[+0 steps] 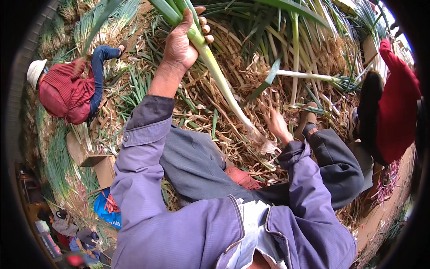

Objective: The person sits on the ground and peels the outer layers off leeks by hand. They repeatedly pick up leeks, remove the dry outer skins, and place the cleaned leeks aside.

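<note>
My left hand [181,45] is raised at the top centre, its fingers wrapped round a long green onion [219,78]. The stalk slants down to the right, from green leaves above the hand to a pale root end near my right cuff. My right hand [277,122] is just right of the stalk's lower part, with its fingers stretched upward and apart over dry husks; the fingertips are slightly blurred. Dry peeled leaves [197,92] cover the ground under the stalk. Another green onion [309,75] lies crosswise beyond my right hand.
A heap of unpeeled green onions [251,38] lies ahead. At left, a person in a red checked top [67,92] bends over near a wooden box [104,169] and a blue bag [107,208]. Another person in red [396,107] is close on the right.
</note>
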### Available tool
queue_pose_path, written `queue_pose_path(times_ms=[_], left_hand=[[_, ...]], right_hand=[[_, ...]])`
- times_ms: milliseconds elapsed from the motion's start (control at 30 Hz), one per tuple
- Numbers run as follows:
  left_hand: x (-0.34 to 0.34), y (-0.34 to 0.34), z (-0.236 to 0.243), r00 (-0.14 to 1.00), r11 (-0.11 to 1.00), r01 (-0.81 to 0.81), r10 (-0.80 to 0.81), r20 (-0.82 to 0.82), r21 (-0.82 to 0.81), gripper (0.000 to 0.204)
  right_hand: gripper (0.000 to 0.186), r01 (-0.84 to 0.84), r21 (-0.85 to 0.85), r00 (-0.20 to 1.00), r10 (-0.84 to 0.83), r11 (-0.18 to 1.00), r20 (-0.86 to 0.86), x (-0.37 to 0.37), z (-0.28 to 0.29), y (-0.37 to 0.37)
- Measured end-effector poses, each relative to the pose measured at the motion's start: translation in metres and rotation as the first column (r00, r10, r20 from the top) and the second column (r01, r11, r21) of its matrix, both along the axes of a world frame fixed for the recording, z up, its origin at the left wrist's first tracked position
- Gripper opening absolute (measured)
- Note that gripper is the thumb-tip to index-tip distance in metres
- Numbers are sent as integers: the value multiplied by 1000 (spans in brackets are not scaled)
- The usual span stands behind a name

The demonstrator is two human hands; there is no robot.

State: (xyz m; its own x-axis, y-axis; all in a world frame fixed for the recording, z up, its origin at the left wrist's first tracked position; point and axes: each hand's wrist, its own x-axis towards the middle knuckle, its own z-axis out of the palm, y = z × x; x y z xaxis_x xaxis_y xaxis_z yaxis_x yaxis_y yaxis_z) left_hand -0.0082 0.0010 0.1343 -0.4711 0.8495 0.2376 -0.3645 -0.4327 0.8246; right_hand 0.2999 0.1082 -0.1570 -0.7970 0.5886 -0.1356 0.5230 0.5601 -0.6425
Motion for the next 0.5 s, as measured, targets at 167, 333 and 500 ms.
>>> queue_pose_path(times_ms=[167, 333, 500], left_hand=[[9, 21, -21, 963, 960, -265, 269, 25, -92, 58], [19, 17, -2, 983, 983, -185, 185, 10, -4, 64], [22, 13, 5, 994, 994, -112, 111, -10, -13, 86]], right_hand=[[61, -122, 59, 785, 133, 991, -605, -137, 203, -50], [33, -38, 7, 702, 32, 999, -711, -172, 212, -56], [32, -242, -223, 631, -21, 944, -776, -162, 222, -55]])
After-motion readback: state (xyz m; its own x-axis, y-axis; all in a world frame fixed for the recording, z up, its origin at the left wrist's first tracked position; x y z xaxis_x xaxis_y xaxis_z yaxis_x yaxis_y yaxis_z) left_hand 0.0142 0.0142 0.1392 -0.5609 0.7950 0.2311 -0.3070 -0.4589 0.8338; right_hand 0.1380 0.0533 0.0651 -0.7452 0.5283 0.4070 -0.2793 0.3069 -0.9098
